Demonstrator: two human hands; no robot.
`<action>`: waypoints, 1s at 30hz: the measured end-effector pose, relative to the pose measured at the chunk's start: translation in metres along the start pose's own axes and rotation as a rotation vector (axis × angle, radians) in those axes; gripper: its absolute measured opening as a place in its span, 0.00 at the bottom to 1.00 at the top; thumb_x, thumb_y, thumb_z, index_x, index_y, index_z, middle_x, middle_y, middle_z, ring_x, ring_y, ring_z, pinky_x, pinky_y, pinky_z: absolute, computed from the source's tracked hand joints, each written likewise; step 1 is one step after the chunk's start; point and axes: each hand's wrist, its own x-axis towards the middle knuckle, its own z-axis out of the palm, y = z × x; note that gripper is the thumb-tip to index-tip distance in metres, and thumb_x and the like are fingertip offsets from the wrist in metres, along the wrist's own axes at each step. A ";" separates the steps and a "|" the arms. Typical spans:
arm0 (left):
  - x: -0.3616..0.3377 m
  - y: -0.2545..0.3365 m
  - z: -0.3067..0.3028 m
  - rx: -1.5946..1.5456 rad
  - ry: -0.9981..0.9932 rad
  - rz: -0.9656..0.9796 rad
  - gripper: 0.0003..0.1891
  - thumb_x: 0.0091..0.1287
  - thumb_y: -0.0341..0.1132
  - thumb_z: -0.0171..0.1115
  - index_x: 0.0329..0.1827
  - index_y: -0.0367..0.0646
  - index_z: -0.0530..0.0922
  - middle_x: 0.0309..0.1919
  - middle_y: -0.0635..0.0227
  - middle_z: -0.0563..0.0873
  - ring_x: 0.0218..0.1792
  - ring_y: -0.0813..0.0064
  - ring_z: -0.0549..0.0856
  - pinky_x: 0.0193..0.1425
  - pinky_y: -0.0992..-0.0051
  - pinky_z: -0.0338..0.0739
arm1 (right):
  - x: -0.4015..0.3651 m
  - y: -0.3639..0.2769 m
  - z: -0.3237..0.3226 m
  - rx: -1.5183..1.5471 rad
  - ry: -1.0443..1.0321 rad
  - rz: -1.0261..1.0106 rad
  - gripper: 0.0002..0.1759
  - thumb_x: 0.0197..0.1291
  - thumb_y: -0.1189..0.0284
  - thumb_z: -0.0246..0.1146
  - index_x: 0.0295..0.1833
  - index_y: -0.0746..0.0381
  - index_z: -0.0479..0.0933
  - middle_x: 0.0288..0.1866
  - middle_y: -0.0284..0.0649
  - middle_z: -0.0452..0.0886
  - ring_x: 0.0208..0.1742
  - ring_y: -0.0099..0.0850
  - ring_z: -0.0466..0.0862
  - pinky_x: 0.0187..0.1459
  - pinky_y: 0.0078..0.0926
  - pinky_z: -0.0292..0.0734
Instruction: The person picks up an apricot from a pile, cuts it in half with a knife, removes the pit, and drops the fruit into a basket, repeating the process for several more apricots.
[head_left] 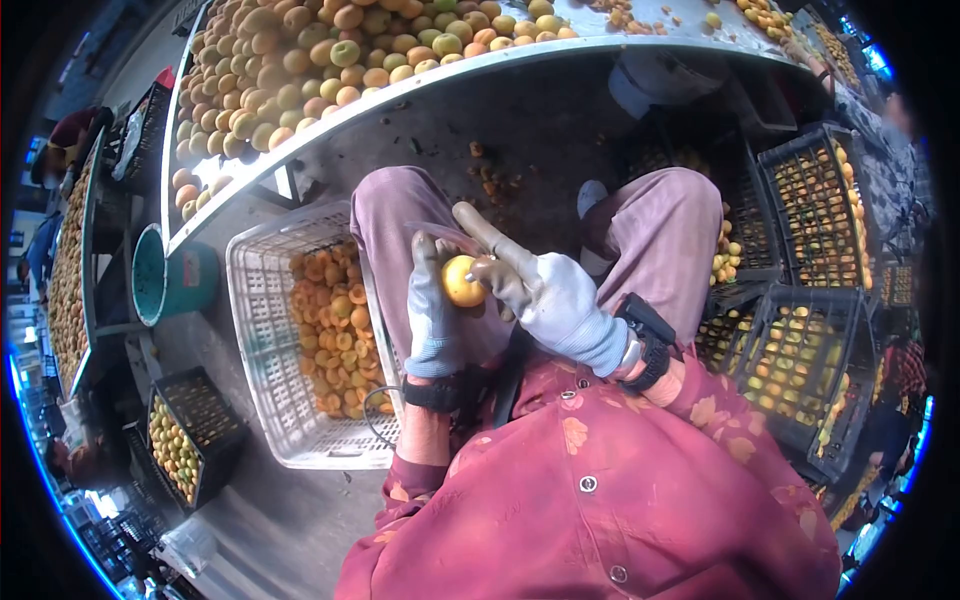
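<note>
A yellow apricot (462, 282) is held between my two gloved hands, above my lap. My left hand (432, 305), in a grey-white glove with a darker coated palm, cups the fruit from the left with its fingers pointing up. From the right, my right hand (545, 300) closes on the same apricot with its fingertips, one finger stretched out past it. A thin, translucent reddish thing (450, 237) shows above the fruit between the hands; I cannot make out what it is. Left of my knee, a white plastic basket (262, 330) holds many pitted apricot halves (340, 335).
A metal-edged table (420, 78) piled with whole apricots (310, 50) spans the front. Black crates (815, 215) of fruit stand at the right. A teal bucket (150, 275) and another black crate (205, 430) are at the left. People work at both sides.
</note>
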 end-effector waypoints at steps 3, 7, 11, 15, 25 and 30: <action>0.005 0.001 -0.012 -0.042 -0.167 -0.007 0.21 0.73 0.60 0.50 0.39 0.52 0.77 0.26 0.76 0.81 0.23 0.85 0.78 0.22 0.86 0.67 | 0.000 0.002 0.000 -0.063 0.047 -0.038 0.32 0.68 0.57 0.57 0.76 0.45 0.59 0.19 0.55 0.74 0.21 0.52 0.79 0.21 0.44 0.70; 0.004 0.002 -0.010 -0.053 -0.184 0.004 0.21 0.72 0.60 0.52 0.38 0.53 0.77 0.25 0.76 0.81 0.23 0.86 0.78 0.23 0.86 0.67 | 0.000 0.001 -0.002 -0.073 0.032 -0.020 0.32 0.68 0.56 0.57 0.77 0.45 0.59 0.19 0.55 0.74 0.20 0.51 0.78 0.21 0.45 0.70; 0.003 0.001 -0.009 0.079 -0.093 0.021 0.32 0.72 0.67 0.40 0.37 0.45 0.77 0.24 0.75 0.81 0.21 0.86 0.75 0.23 0.86 0.64 | 0.000 0.006 0.004 -0.023 0.069 -0.084 0.31 0.69 0.57 0.56 0.76 0.45 0.60 0.19 0.55 0.74 0.19 0.51 0.78 0.21 0.44 0.70; 0.004 -0.006 -0.011 0.046 -0.050 -0.002 0.32 0.72 0.67 0.42 0.41 0.44 0.78 0.27 0.74 0.81 0.24 0.85 0.78 0.25 0.85 0.66 | -0.001 0.007 0.006 -0.031 0.075 -0.095 0.31 0.69 0.57 0.56 0.76 0.45 0.61 0.19 0.54 0.74 0.19 0.50 0.79 0.20 0.44 0.70; 0.008 -0.020 -0.023 0.091 -0.131 0.109 0.32 0.72 0.65 0.46 0.47 0.41 0.78 0.30 0.73 0.82 0.27 0.84 0.80 0.28 0.83 0.72 | -0.004 0.005 0.000 0.043 -0.082 0.068 0.32 0.70 0.52 0.55 0.76 0.48 0.61 0.19 0.45 0.78 0.15 0.36 0.78 0.21 0.34 0.73; 0.006 -0.013 -0.008 -0.117 -0.059 0.155 0.31 0.72 0.64 0.47 0.47 0.41 0.79 0.32 0.71 0.84 0.28 0.84 0.81 0.25 0.85 0.70 | -0.001 -0.002 -0.008 0.776 -0.422 0.301 0.36 0.71 0.45 0.50 0.76 0.54 0.60 0.21 0.33 0.77 0.12 0.20 0.71 0.20 0.21 0.70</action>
